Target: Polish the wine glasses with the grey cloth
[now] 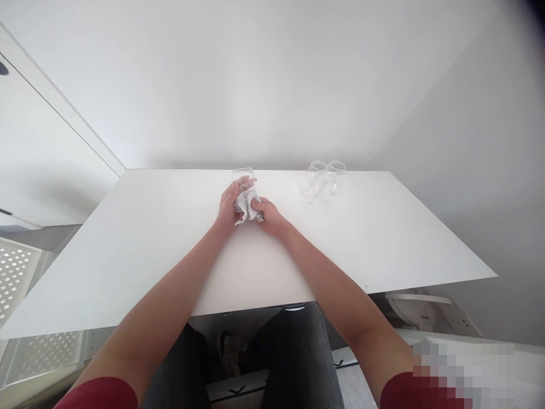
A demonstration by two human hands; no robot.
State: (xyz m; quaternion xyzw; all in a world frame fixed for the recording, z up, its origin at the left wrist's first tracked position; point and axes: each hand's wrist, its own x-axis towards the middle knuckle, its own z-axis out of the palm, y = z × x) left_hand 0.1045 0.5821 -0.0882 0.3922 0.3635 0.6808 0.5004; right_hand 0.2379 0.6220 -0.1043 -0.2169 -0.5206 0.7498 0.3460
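Observation:
A clear drinking glass [243, 175] is held upright over the white table [149, 238], near its far middle. My left hand [230, 205] wraps round the glass from the left, fingers curled against its side. My right hand [269, 216] is closed on a small white cloth [249, 205] and presses it against the lower part of the glass. The cloth hides the glass's base. Both forearms reach forward from the near edge of the table.
Two empty stemmed glasses [326, 179] stand close together on the table to the right of my hands. A white wall rises right behind the table. Under the near edge are my dark trousers [293, 352], with a white perforated panel [17, 272] at left.

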